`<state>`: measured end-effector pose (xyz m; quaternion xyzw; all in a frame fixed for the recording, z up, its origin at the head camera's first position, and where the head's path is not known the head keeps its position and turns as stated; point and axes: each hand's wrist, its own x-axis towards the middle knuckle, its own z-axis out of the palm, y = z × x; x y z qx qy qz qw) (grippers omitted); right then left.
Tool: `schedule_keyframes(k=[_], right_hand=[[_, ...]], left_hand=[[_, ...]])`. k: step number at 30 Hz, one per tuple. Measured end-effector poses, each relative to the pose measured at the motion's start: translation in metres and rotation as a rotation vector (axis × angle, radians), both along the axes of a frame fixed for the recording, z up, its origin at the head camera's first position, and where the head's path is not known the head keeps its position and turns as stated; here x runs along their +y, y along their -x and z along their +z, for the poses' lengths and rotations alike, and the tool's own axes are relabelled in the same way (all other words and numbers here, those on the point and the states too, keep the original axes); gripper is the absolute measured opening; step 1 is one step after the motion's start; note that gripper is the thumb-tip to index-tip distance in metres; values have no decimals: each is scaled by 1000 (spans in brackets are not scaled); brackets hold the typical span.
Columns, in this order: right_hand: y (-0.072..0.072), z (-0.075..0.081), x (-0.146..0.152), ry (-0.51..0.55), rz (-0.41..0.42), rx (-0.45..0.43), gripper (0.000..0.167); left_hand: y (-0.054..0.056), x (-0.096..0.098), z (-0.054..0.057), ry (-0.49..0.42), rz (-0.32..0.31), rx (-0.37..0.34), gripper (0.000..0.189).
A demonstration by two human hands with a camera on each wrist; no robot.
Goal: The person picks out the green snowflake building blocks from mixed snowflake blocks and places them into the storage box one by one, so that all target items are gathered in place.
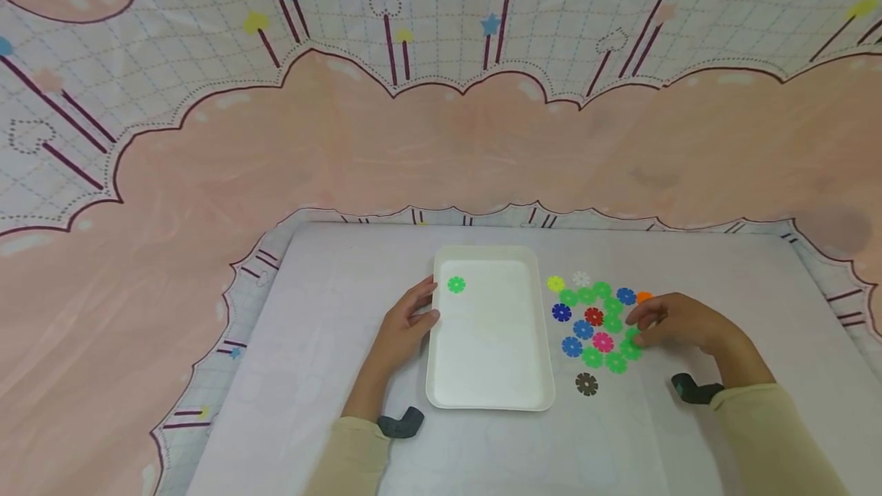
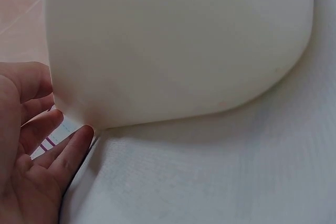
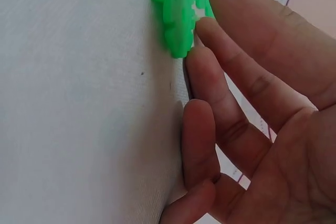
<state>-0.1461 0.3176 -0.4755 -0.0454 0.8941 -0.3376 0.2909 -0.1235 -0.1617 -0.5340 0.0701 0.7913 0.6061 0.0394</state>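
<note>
Left hand [image 1: 403,331], fingers loosely apart, touches white tray [image 1: 491,350] at its left edge; one green disc [image 1: 456,285] inside, upper left. Right hand [image 1: 682,324] at the green pile [image 1: 612,324] (can't tell if pinching), tabletop [image 1: 276,404], right of tray.

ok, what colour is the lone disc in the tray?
The disc is green; it shows best in the head view.

White tray [image 1: 490,350]: accessible from above; one green snowflake disc [image 1: 456,285] lies near its far left corner. Left hand [image 1: 406,327] blocks the left rim. A narrow strip of table [image 1: 561,404] separates tray from the clustered snowflake discs [image 1: 583,329]; right hand [image 1: 678,321] obstructs their right side. Brown disc [image 1: 586,384] is approachable from the near side.
</note>
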Motion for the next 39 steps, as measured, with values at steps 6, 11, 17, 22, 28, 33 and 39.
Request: schedule_keyframes(k=[6,11,17,22,28,33,39], right_hand=[[4,2,1,-5,31,-6,38],[4,3,0,-22,26,-5,37],[6,4,-3,-33,23,7,31],[7,5,-4,-50,8,-8,29],[7,5,-4,-49,-1,-12,25],[7,4,-4,-46,-7,-17,23],[5,4,-1,-9,-4,-30,21]], left_hand=[[0,0,0,5,7,-17,52],[-6,6,19,-4,19,-46,53],[-10,11,33,14,39,-63,53],[-10,11,34,18,48,-68,52],[-10,11,34,11,42,-63,52],[-10,10,33,9,43,-54,52],[-11,11,33,-1,36,-44,51]])
